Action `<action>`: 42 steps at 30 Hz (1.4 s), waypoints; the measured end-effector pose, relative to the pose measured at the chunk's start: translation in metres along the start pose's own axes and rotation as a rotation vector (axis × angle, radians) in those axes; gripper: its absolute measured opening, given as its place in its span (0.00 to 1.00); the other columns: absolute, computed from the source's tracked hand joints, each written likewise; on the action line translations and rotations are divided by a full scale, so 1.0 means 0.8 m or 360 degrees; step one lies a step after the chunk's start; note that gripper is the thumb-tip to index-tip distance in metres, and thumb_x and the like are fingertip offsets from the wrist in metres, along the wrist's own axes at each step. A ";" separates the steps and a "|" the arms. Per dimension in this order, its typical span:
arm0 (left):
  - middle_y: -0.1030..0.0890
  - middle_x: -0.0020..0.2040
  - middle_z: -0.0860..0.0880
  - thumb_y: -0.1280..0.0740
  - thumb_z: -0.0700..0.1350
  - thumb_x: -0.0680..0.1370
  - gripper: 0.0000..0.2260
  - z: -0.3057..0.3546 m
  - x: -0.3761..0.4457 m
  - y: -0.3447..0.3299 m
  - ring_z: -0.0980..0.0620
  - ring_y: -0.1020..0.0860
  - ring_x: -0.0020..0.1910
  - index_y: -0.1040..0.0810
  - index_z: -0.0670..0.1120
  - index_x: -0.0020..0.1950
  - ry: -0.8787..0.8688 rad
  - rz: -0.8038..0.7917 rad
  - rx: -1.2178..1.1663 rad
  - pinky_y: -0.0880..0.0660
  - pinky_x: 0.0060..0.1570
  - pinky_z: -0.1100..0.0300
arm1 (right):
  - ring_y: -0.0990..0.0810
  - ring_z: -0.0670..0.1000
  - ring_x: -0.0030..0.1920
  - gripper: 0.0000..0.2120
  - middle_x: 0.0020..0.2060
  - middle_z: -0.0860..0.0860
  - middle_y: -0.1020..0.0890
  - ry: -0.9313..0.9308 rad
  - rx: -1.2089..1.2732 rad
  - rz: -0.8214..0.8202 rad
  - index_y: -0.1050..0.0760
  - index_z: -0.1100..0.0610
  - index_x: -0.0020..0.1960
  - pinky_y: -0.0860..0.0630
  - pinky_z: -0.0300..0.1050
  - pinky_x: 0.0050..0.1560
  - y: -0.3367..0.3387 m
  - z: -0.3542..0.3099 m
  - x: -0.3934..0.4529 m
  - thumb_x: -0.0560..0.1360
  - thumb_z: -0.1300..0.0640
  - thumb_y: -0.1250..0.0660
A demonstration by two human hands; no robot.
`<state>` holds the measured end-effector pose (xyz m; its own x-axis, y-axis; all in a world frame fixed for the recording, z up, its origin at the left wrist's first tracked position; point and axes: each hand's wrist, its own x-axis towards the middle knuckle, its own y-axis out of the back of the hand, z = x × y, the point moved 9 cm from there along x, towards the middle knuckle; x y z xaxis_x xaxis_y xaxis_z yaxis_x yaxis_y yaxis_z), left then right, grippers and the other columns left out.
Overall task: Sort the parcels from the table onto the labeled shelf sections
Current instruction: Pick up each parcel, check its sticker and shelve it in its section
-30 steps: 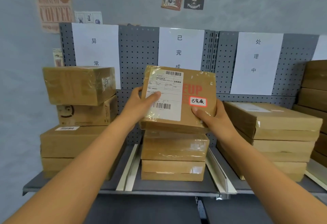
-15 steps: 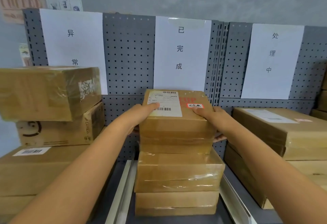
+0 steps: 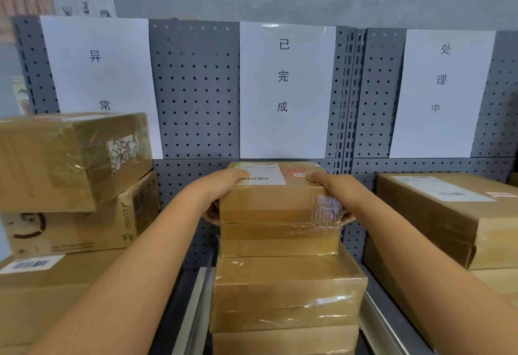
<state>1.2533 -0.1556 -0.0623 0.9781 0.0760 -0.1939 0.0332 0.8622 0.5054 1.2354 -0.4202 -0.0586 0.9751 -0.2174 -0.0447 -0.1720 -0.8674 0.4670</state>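
Note:
A brown taped parcel (image 3: 273, 203) with a white shipping label and a small red-edged sticker lies flat on top of the middle stack (image 3: 286, 284) of the shelf. Above that stack hangs the middle paper sign (image 3: 286, 88). My left hand (image 3: 224, 186) grips the parcel's left side, thumb on the top and fingers under the edge. At the right side, my right hand (image 3: 333, 189) holds it the same way. The fingers beneath are mostly hidden.
A left stack of larger boxes (image 3: 70, 164) stands under the left sign (image 3: 98, 80). Flat wide boxes (image 3: 448, 214) lie under the right sign (image 3: 443, 91). Metal dividers (image 3: 196, 307) separate the sections. The grey pegboard (image 3: 196, 102) backs the shelf.
The parcel went from tilted up, label facing me, to lying flat on the middle stack. Both hands moved forward with it, and the view has closed in on the shelf.

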 end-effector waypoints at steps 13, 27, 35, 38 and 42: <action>0.19 0.48 0.43 0.38 0.62 0.79 0.15 0.008 0.010 0.006 0.43 0.19 0.44 0.28 0.51 0.48 -0.0043 0.0067 -0.0014 0.22 0.40 0.53 | 0.23 0.59 0.46 0.18 0.46 0.54 0.24 0.0115 -0.0012 0.0049 0.27 0.57 0.49 0.26 0.46 0.37 -0.008 -0.011 0.027 0.77 0.41 0.35; 0.19 0.56 0.48 0.40 0.51 0.82 0.15 0.087 -0.078 0.056 0.47 0.21 0.53 0.25 0.45 0.64 -0.1266 0.1210 0.0829 0.26 0.45 0.54 | 0.27 0.57 0.63 0.19 0.62 0.55 0.22 0.1355 -0.0685 0.0940 0.28 0.57 0.68 0.31 0.51 0.60 0.005 -0.094 -0.058 0.81 0.49 0.37; 0.20 0.54 0.48 0.41 0.49 0.81 0.13 0.041 -0.156 0.050 0.46 0.23 0.53 0.26 0.46 0.62 -0.1295 0.1118 0.1528 0.25 0.49 0.51 | 0.27 0.56 0.64 0.19 0.63 0.53 0.23 0.1829 -0.0943 0.0412 0.28 0.56 0.70 0.31 0.49 0.58 -0.091 -0.114 -0.146 0.79 0.55 0.38; 0.22 0.58 0.48 0.42 0.51 0.81 0.15 0.001 -0.185 0.056 0.46 0.25 0.58 0.28 0.48 0.65 -0.1097 0.1109 0.1699 0.27 0.55 0.50 | 0.25 0.57 0.61 0.20 0.62 0.54 0.22 0.1986 -0.0984 0.0257 0.27 0.56 0.70 0.27 0.52 0.59 -0.123 -0.110 -0.183 0.78 0.60 0.38; 0.24 0.59 0.48 0.42 0.51 0.81 0.13 -0.055 -0.240 0.061 0.46 0.26 0.59 0.30 0.49 0.63 -0.0853 0.1140 0.1837 0.31 0.55 0.51 | 0.26 0.56 0.61 0.24 0.63 0.52 0.23 0.2025 -0.1038 0.0073 0.32 0.54 0.74 0.28 0.52 0.60 -0.163 -0.087 -0.226 0.79 0.58 0.39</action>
<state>1.0584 -0.1064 -0.0375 0.8050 -0.1069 0.5836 -0.5931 -0.1717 0.7866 1.0914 -0.2366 -0.0497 0.4908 0.6054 0.6266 -0.4520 -0.4378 0.7772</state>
